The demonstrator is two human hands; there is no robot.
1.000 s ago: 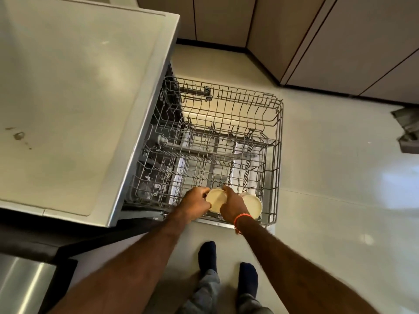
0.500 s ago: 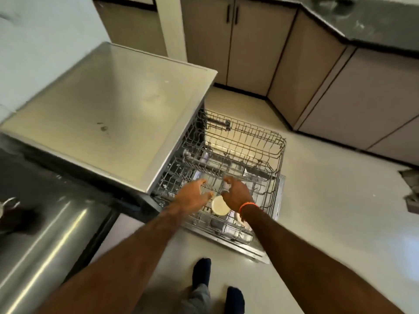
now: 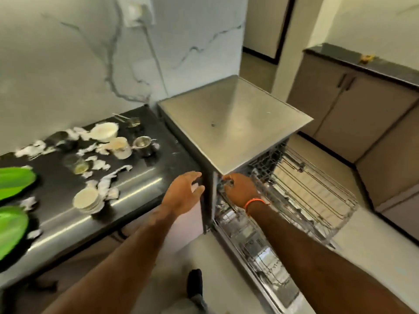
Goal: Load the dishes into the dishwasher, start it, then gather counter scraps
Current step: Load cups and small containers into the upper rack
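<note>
The steel-topped dishwasher stands open, its wire rack pulled out over the lowered door. My right hand, with an orange wristband, hovers at the rack's near left corner with fingers loosely bent and nothing in them. To its left, my left hand is spread open in the air by the dishwasher's front corner. On the black counter sit a stack of cream plates, two cream bowls, a steel cup and a glass. The bowls in the rack are hidden.
Torn white paper scraps lie scattered among the dishes. Green leaves stick in from the left edge. Brown cabinets line the right side. My feet in dark socks stand on the pale floor before the door.
Both hands have let go of the cream bowls in the rack and lifted away. The view has swung up and left, bringing the counter with dishes and scraps into sight.
</note>
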